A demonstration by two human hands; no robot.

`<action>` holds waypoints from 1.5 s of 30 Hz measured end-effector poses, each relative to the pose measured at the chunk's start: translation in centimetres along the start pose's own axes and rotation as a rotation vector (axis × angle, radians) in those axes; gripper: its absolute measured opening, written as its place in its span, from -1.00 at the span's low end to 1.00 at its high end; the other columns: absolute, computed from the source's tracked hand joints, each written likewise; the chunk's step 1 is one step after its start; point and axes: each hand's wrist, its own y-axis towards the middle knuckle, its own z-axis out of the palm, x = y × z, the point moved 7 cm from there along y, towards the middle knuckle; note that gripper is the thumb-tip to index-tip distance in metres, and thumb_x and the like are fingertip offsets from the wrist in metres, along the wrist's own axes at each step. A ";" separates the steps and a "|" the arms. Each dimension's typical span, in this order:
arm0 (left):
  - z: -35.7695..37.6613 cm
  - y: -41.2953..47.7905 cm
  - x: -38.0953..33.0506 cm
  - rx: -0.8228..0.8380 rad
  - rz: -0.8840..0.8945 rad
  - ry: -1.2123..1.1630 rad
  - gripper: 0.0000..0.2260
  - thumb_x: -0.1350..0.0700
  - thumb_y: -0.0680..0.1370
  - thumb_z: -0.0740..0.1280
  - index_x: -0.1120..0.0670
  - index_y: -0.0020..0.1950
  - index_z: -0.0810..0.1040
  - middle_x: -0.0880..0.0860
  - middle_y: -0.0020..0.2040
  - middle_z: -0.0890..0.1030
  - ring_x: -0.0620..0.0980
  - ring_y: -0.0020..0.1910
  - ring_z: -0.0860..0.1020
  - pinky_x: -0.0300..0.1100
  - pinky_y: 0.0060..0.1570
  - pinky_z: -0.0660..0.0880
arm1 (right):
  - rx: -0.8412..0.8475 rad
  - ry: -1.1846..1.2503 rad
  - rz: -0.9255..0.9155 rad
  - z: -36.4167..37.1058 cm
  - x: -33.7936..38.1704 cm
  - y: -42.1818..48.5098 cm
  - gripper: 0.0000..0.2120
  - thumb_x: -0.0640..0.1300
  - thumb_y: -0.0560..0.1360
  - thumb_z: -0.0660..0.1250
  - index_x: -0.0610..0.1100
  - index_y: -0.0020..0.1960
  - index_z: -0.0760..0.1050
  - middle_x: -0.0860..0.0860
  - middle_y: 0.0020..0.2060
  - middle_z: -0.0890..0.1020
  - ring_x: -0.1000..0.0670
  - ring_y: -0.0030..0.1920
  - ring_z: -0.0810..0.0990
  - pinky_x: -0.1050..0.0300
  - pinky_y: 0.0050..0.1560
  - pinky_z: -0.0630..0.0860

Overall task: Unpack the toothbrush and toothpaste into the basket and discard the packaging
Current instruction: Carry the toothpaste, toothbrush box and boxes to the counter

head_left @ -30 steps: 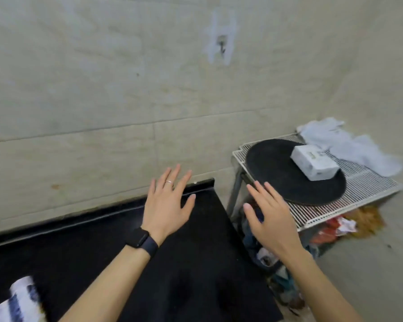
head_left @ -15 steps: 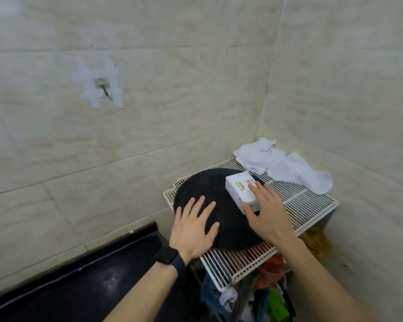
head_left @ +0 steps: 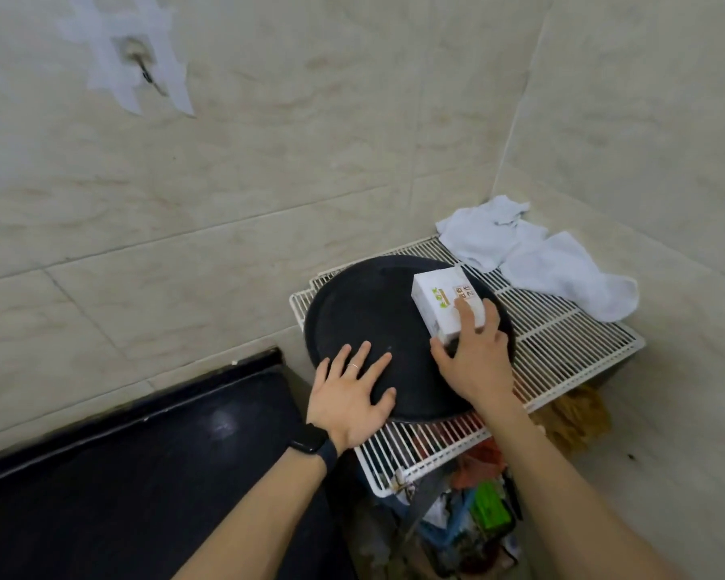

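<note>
A small white box (head_left: 440, 301) with printed lettering sits on a round black tray (head_left: 365, 311), on the tray's right side. My right hand (head_left: 474, 362) grips the box's near end, thumb on the left side and fingers over its top and right side. My left hand (head_left: 352, 395) lies flat with spread fingers on the tray's near left part; it wears a ring and a black wristband. No toothbrush, toothpaste or basket shows.
The tray rests on a white wire rack (head_left: 561, 349) in the tiled corner, with white cloths (head_left: 536, 261) at the rack's back. Under the rack lies a heap of colourful rubbish (head_left: 478, 512). A black countertop (head_left: 122, 496) fills the lower left.
The view swung right toward the rack. My right hand reached onto the box and closed around its near end. My left hand moved from the black counter onto the tray.
</note>
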 end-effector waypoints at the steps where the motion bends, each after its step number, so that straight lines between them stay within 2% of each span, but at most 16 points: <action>1: 0.0 0.0 0.0 0.009 -0.002 -0.006 -0.45 -0.32 0.57 -0.05 -0.29 0.56 0.01 -0.10 0.61 0.00 0.02 0.58 -0.08 0.06 0.52 -0.11 | -0.006 -0.002 0.002 0.0 0.0 0.0 -0.25 0.22 0.53 0.28 0.04 0.58 0.01 -0.16 0.56 0.00 -0.41 0.30 0.35 -0.24 0.26 0.41; 6: -0.1 -0.1 0.0 0.042 0.006 -0.004 -0.46 -0.33 0.58 -0.05 -0.29 0.56 0.00 -0.10 0.62 -0.01 0.02 0.58 -0.08 0.05 0.52 -0.12 | 0.035 0.068 0.022 -0.3 0.0 0.6 -0.24 0.19 0.51 0.33 0.02 0.57 0.06 -0.14 0.54 0.03 -0.36 0.30 0.35 -0.19 0.29 0.39; 9: -0.7 -0.2 -0.1 0.089 0.042 -0.059 -0.46 -0.33 0.59 -0.03 -0.29 0.56 0.00 -0.09 0.62 -0.03 0.00 0.58 -0.09 0.03 0.53 -0.12 | 0.074 0.251 0.076 -1.7 -0.3 1.1 -0.27 0.15 0.49 0.39 0.03 0.54 0.13 -0.10 0.50 0.11 -0.31 0.29 0.42 -0.14 0.33 0.41; 11: -2.2 -0.6 0.3 0.048 0.069 -0.112 -0.46 -0.31 0.59 -0.01 -0.29 0.56 0.00 -0.07 0.62 -0.01 -0.02 0.59 -0.07 0.03 0.54 -0.11 | 0.057 0.384 0.092 -3.1 0.1 0.7 -0.29 0.13 0.48 0.41 0.07 0.51 0.16 -0.04 0.49 0.13 -0.23 0.31 0.46 -0.15 0.33 0.45; 14: -5.2 -2.1 2.8 -0.072 0.063 -0.147 -0.45 -0.31 0.59 0.00 -0.27 0.57 0.01 -0.05 0.61 0.05 -0.01 0.58 -0.01 0.03 0.54 -0.03 | 0.016 0.432 0.021 -4.8 2.5 -1.3 -0.29 0.14 0.49 0.41 0.11 0.52 0.14 0.04 0.50 0.14 -0.08 0.38 0.39 0.01 0.27 0.43; 18: -8.0 -5.4 8.8 -0.170 -0.049 -0.137 -0.40 -0.37 0.53 -0.06 -0.24 0.56 0.07 -0.02 0.59 0.15 0.03 0.55 0.12 0.02 0.52 0.07 | 0.004 0.516 -0.124 -5.1 8.0 -5.2 -0.28 0.12 0.49 0.43 0.17 0.53 0.13 0.13 0.50 0.14 0.14 0.33 0.28 0.22 0.19 0.33; 22: -9.4 -10.3 15.7 -0.225 -0.198 -0.105 -0.36 -0.38 0.51 -0.07 -0.22 0.56 0.11 -0.01 0.58 0.19 0.09 0.53 0.20 0.04 0.49 0.15 | 0.064 0.599 -0.295 -2.7 14.7 -9.3 -0.28 0.08 0.49 0.45 0.13 0.52 0.15 0.14 0.47 0.16 0.18 0.37 0.27 0.43 0.14 0.32; 26: -10.0 -17.3 22.8 -0.278 -0.346 -0.082 -0.37 -0.37 0.51 -0.04 -0.20 0.56 0.15 0.03 0.57 0.23 0.08 0.53 0.20 0.06 0.49 0.16 | 0.153 0.624 -0.396 1.6 21.0 -14.3 -0.29 0.11 0.48 0.45 0.10 0.52 0.19 0.14 0.49 0.16 0.17 0.40 0.27 0.22 0.27 0.42; 29: -9.6 -23.8 28.4 -0.305 -0.459 -0.100 -0.36 -0.36 0.50 -0.01 -0.18 0.56 0.16 0.03 0.56 0.24 0.05 0.55 0.17 0.07 0.49 0.16 | 0.277 0.632 -0.438 5.2 25.8 -19.1 -0.28 0.13 0.47 0.45 0.14 0.52 0.18 0.19 0.50 0.14 0.22 0.38 0.28 0.23 0.28 0.40; 34: -7.7 -35.1 36.7 -0.302 -0.667 -0.130 -0.35 -0.36 0.49 0.00 -0.16 0.56 0.19 0.02 0.56 0.24 0.04 0.55 0.15 0.11 0.47 0.20 | 0.479 0.575 -0.544 11.5 33.7 -27.7 -0.26 0.16 0.49 0.42 0.13 0.55 0.14 0.18 0.54 0.05 0.11 0.47 0.24 0.20 0.36 0.37; 38: -6.4 -44.0 42.3 -0.284 -0.793 -0.144 -0.36 -0.34 0.49 0.02 -0.16 0.54 0.22 0.00 0.56 0.26 0.04 0.54 0.18 0.06 0.48 0.20 | 0.604 0.509 -0.564 16.0 39.4 -34.3 -0.24 0.18 0.48 0.40 0.20 0.55 0.06 0.23 0.54 -0.01 0.05 0.49 0.24 0.06 0.39 0.42; 41: -5.5 -49.5 46.4 -0.271 -0.871 -0.143 -0.33 -0.34 0.47 -0.02 -0.11 0.54 0.26 0.03 0.55 0.28 0.06 0.53 0.22 0.05 0.46 0.22 | 0.646 0.473 -0.586 19.3 42.7 -38.6 -0.23 0.20 0.49 0.37 0.22 0.56 0.03 0.30 0.52 -0.05 0.03 0.50 0.22 -0.01 0.42 0.40; 45: -3.6 -54.9 50.9 -0.257 -0.953 -0.157 -0.33 -0.34 0.47 -0.06 -0.15 0.55 0.22 -0.03 0.56 0.25 0.00 0.55 0.16 0.05 0.46 0.20 | 0.653 0.425 -0.595 23.8 45.8 -43.3 -0.25 0.21 0.50 0.36 0.16 0.57 0.06 0.21 0.55 -0.05 -0.01 0.50 0.24 0.02 0.40 0.40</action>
